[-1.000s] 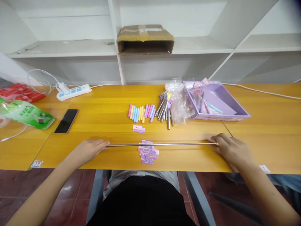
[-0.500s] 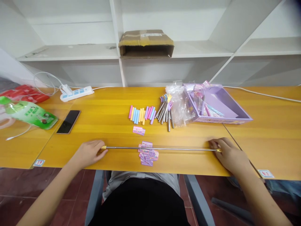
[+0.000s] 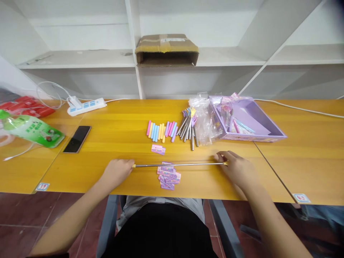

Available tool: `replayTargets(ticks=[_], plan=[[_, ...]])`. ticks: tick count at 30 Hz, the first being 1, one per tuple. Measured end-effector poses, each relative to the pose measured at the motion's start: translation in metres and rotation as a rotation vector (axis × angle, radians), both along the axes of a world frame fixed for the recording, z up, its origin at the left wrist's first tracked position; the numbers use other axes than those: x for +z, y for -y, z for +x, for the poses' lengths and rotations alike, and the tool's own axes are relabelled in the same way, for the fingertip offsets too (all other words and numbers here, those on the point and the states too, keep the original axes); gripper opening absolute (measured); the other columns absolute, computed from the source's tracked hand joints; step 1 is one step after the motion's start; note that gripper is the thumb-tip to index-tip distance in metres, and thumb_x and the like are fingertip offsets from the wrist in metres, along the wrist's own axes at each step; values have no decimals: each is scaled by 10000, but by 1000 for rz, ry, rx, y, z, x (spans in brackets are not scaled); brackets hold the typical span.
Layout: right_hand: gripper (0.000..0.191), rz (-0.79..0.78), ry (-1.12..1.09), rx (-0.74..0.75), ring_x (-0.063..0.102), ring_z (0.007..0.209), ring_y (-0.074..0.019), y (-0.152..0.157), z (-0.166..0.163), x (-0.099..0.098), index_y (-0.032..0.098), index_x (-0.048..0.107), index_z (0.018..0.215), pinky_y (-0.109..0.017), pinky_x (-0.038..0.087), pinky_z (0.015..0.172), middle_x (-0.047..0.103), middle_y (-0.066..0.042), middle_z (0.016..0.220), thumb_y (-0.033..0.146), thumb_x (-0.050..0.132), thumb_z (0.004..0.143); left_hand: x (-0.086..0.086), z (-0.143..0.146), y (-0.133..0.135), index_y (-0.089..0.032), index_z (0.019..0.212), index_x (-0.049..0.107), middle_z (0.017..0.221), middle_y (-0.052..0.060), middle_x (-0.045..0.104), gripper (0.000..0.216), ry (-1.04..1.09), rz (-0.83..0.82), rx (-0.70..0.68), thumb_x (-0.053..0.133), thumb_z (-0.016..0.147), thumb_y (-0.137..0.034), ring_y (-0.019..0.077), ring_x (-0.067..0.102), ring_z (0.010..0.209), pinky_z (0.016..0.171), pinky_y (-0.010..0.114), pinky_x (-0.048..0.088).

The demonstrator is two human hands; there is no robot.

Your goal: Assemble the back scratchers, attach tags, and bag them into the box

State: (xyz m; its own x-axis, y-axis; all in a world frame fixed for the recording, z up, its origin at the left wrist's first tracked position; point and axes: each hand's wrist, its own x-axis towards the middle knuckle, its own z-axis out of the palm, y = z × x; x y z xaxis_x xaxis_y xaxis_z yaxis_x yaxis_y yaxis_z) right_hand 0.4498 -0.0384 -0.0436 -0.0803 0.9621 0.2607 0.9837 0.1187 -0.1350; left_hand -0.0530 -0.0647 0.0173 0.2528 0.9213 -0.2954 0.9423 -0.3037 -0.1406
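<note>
A thin silver telescopic rod [image 3: 179, 165] lies crosswise just above the yellow table [image 3: 123, 122], near its front edge. My left hand [image 3: 118, 172] is closed on the rod's left end, where a yellow tip shows. Gripping the right end is my right hand [image 3: 236, 168], its fingers curled round it. Beneath the rod's middle sits a small heap of pink and purple sticker cards [image 3: 168, 176]. One more card [image 3: 158, 149] lies a little farther back.
Behind the rod lie a row of pastel handles [image 3: 162, 129], a bunch of metal rods with coloured hand-shaped tips [image 3: 189, 125], clear plastic bags [image 3: 202, 118] and a purple box [image 3: 251, 118]. At left are a phone [image 3: 77, 138], a power strip [image 3: 86, 105] and a green pouch [image 3: 30, 129].
Both hands have come toward each other and the rod between them has become much shorter. It stays over the sticker heap.
</note>
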Motion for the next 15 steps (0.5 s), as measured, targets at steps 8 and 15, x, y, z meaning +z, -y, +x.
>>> replayTargets(ticks=[8, 15], plan=[[292, -52, 149, -62, 668, 715, -173, -41, -101, 63, 217, 754, 1173, -320, 249, 618, 813, -87, 1113, 320, 488, 1108, 25, 63, -43, -142, 1132, 781, 1017, 210, 829, 342, 80, 33, -6, 444, 1085, -174, 352, 829, 990, 832, 417, 607], [367, -177, 227, 76, 786, 902, -245, -53, -183, 87, 172, 718, 1181, -287, 412, 687, 810, -163, 1097, 298, 374, 1156, 30, 108, -55, -169, 1154, 795, 1008, 183, 830, 361, 205, 49, -21, 438, 1104, -199, 326, 832, 996, 865, 402, 617]])
